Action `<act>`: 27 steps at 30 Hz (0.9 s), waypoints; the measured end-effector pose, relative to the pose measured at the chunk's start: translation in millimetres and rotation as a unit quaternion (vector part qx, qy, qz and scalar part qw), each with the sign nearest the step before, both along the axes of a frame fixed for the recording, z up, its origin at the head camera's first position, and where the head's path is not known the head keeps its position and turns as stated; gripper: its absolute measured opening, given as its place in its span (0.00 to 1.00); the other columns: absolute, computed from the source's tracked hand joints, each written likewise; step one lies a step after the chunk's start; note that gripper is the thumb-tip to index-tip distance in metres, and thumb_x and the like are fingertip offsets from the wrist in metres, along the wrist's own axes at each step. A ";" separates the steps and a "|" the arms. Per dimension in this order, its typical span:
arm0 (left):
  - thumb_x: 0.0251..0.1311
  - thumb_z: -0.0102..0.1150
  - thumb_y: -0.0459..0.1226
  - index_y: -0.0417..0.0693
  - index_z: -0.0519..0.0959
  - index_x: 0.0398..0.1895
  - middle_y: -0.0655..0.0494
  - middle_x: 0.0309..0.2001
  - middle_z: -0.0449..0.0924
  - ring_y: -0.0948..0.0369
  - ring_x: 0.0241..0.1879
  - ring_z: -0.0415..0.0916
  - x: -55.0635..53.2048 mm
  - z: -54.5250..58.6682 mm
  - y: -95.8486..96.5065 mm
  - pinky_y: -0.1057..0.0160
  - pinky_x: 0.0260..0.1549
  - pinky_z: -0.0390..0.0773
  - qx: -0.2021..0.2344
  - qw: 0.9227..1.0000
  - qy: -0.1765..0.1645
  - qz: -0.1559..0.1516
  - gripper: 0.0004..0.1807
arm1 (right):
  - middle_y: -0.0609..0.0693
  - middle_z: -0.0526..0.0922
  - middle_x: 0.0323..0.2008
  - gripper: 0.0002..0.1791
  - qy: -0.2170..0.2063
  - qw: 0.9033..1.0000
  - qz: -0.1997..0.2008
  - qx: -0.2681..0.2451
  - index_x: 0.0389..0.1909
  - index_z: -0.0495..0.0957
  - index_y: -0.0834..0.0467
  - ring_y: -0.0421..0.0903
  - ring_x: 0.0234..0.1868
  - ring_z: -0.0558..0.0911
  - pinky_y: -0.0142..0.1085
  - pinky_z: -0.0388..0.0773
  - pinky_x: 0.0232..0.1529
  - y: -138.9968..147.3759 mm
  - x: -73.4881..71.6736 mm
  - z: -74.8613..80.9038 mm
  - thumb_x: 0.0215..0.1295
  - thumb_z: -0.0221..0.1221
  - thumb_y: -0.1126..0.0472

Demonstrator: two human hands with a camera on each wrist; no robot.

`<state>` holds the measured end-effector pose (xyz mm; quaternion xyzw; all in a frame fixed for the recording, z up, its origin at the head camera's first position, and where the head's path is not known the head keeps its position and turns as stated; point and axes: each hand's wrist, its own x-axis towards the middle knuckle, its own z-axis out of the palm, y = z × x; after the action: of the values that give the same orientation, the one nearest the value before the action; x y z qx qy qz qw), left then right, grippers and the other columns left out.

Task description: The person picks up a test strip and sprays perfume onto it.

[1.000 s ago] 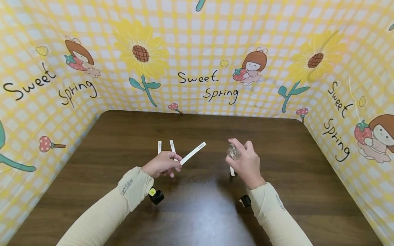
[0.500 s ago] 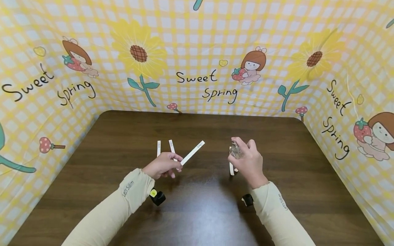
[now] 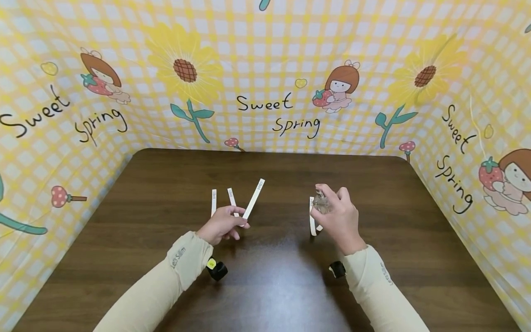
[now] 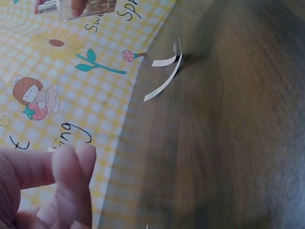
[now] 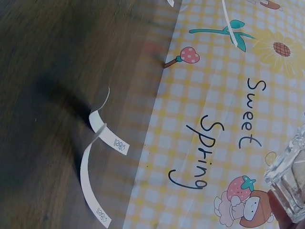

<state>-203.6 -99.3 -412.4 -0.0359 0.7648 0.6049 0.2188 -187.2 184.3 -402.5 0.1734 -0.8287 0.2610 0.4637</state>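
Note:
My left hand pinches one end of a white paper test strip between thumb and fingers. The strip's printed far end points up and slightly right. My right hand grips a small clear glass perfume bottle, index finger on its spray top. A wide gap separates bottle and strip. The bottle shows partly at the top of the left wrist view, and its glass corner at the right wrist view's edge. The pinched strip appears edge-on there.
Two white strips lie on the brown table beyond my left hand, their near parts hidden. By my right hand are two bent strips with print. A yellow checked cloth walls the back and sides.
The strip in my left hand has swung from slanting right to nearly upright. My right hand, with the perfume bottle, has shifted slightly right, showing more of the bent strips.

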 end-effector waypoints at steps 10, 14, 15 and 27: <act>0.64 0.51 0.30 0.33 0.65 0.60 0.58 0.20 0.81 0.69 0.06 0.65 -3.8 -7.6 9.5 0.74 0.10 0.58 0.034 0.999 -0.014 0.040 0.21 | 0.55 0.64 0.25 0.26 0.011 1.000 0.001 0.003 0.46 0.77 0.53 0.46 0.16 0.66 0.46 0.68 0.09 6.3 0.2 2.0 0.37 0.62 0.66; 0.65 0.50 0.30 0.33 0.64 0.61 0.60 0.19 0.80 0.70 0.07 0.65 -8.0 -10.9 14.9 0.73 0.11 0.58 0.051 0.997 -0.026 0.058 0.21 | 0.55 0.64 0.25 0.26 0.014 1.000 -0.001 0.003 0.45 0.77 0.52 0.47 0.17 0.66 0.46 0.68 0.09 7.8 0.8 2.5 0.37 0.62 0.66; 0.65 0.49 0.30 0.33 0.64 0.61 0.60 0.19 0.80 0.70 0.07 0.65 -9.1 -11.6 16.3 0.73 0.11 0.58 0.055 0.996 -0.028 0.062 0.22 | 0.55 0.64 0.25 0.26 0.014 1.000 -0.002 0.003 0.45 0.77 0.52 0.47 0.17 0.67 0.46 0.68 0.09 8.1 1.0 2.8 0.37 0.62 0.65; 0.68 0.48 0.31 0.35 0.63 0.59 0.60 0.18 0.78 0.69 0.08 0.66 -20.1 -18.4 32.9 0.73 0.11 0.59 0.122 0.981 -0.060 0.140 0.18 | 0.55 0.65 0.25 0.26 0.014 1.000 -0.011 0.003 0.45 0.78 0.51 0.47 0.17 0.67 0.48 0.68 0.09 12.6 2.7 2.9 0.37 0.61 0.65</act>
<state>-223.8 -66.4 -430.8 -0.1516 0.6585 0.7148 0.1801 -184.5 196.9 -399.7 0.1690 -0.8250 0.2505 0.4776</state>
